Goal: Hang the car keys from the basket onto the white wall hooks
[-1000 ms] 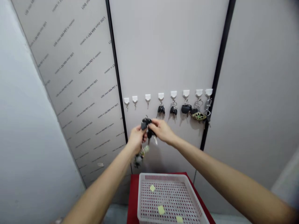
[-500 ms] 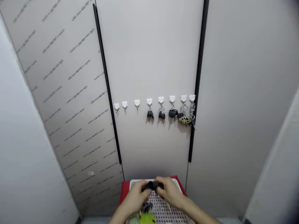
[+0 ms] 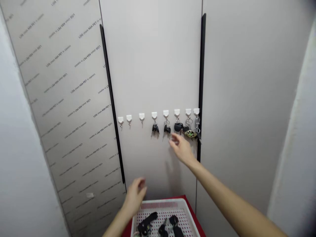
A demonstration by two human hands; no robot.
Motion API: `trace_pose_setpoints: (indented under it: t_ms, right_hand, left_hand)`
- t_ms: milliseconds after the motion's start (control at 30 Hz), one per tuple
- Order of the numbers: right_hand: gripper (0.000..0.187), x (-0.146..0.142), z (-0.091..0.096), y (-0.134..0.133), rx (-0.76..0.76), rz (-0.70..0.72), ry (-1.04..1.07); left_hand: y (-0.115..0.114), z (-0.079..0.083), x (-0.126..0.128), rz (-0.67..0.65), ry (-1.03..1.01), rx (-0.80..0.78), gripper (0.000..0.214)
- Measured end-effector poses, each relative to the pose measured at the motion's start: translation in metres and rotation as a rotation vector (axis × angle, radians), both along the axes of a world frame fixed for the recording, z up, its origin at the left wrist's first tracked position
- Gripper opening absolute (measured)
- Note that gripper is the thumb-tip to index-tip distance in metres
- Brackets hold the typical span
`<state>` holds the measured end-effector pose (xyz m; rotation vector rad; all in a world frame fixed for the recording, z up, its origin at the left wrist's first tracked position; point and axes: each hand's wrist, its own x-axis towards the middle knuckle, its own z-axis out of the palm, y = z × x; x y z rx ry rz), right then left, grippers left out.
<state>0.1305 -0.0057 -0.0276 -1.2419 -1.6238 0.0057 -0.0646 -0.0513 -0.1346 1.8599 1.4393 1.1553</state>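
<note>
My right hand (image 3: 181, 148) is raised to the wall panel, fingers loosely bent and apart, with nothing visible in them. Its fingertips are just below a bunch of black-headed keys (image 3: 167, 129) and a black key fob (image 3: 178, 126), both on hooks; I cannot tell if they touch. Right of these hang a gold-and-green oval charm (image 3: 190, 134) and more keys. Over the left rim of a white perforated basket (image 3: 160, 204) hovers my left hand (image 3: 134, 197), slightly blurred, fingers curved and thumb apart. A long black object (image 3: 149, 223) and other dark key-like pieces (image 3: 174, 221) lie inside.
White hooks (image 3: 141, 117) run in a row across the panel; the three leftmost carry no keys. Another bunch of keys (image 3: 155, 129) hangs mid-row. Long black handles (image 3: 112, 102) flank the panel. Red material (image 3: 182, 197) shows under the basket.
Both hands have let go of the black object they held over the basket. My right hand has risen to the hanging keys; the left has moved left. The view has shifted.
</note>
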Motion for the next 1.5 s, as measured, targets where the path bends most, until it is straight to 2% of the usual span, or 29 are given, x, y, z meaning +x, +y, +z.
trace_pose_setpoints:
  t_ms: [100, 167, 200, 267, 367, 467, 567, 667, 767, 867, 967, 1100, 1167, 1267, 1367, 1433, 1500]
  right_hand:
    - [0.042, -0.007, 0.033, 0.022, 0.030, -0.179, -0.050]
    - [0.040, -0.011, 0.039, 0.031, -0.035, -0.245, -0.095]
    - [0.037, -0.012, 0.039, 0.034, -0.062, -0.260, -0.102]
    - [0.029, -0.009, 0.039, 0.037, -0.091, -0.262, -0.092]
    - [0.025, 0.002, 0.046, 0.038, -0.051, -0.222, -0.044]
    - [0.026, 0.011, 0.068, 0.037, 0.068, -0.142, 0.002]
    - [0.022, 0.009, 0.096, 0.038, 0.126, -0.047, 0.010]
    - [0.020, -0.003, 0.115, 0.035, 0.063, 0.073, 0.012]
    - [0.019, -0.015, 0.117, 0.024, -0.016, 0.216, -0.004]
    - [0.016, -0.020, 0.101, 0.008, -0.115, 0.312, -0.091]
    - [0.016, -0.018, 0.066, -0.007, -0.274, 0.395, -0.238]
    - [0.018, -0.010, -0.012, -0.026, -0.534, 0.519, -0.411]
    - [0.021, -0.006, -0.057, -0.036, -0.628, 0.509, -0.441]
    - [0.024, 0.000, -0.117, -0.051, -0.767, 0.496, -0.411]
    - [0.028, 0.006, -0.152, -0.060, -0.901, 0.496, -0.357]
    - [0.027, 0.015, -0.155, -0.062, -0.930, 0.501, -0.356]
    - [0.024, 0.029, -0.137, -0.059, -0.835, 0.466, -0.332]
  left_hand:
    - [0.033, 0.069, 0.022, 0.001, -0.009, 0.204, 0.034]
    - [0.058, 0.104, 0.039, 0.127, -0.032, 0.280, 0.039]
    - [0.070, 0.116, 0.047, 0.195, -0.023, 0.278, 0.041]
    - [0.090, 0.130, 0.059, 0.241, 0.025, 0.262, 0.035]
    - [0.106, 0.139, 0.063, 0.192, 0.039, 0.241, 0.020]
    - [0.108, 0.156, 0.058, 0.143, -0.120, 0.262, 0.025]
    - [0.101, 0.185, 0.053, 0.140, -0.185, 0.371, 0.027]
    - [0.090, 0.209, 0.053, 0.144, -0.022, 0.470, 0.027]
    - [0.082, 0.216, 0.051, 0.119, 0.217, 0.508, 0.028]
    - [0.078, 0.211, 0.044, 0.129, 0.335, 0.452, 0.029]
    - [0.073, 0.205, 0.036, 0.041, 0.480, 0.246, 0.025]
    - [0.063, 0.195, 0.029, -0.185, 0.651, 0.021, 0.021]
    - [0.057, 0.181, 0.031, -0.266, 0.657, -0.032, 0.024]
    - [0.045, 0.138, 0.039, -0.447, 0.699, -0.141, 0.026]
    - [0.027, 0.075, 0.049, -0.521, 0.763, -0.248, 0.026]
    - [0.016, 0.035, 0.054, -0.560, 0.861, -0.299, 0.024]
    - [0.009, 0.010, 0.057, -0.561, 0.922, -0.326, 0.023]
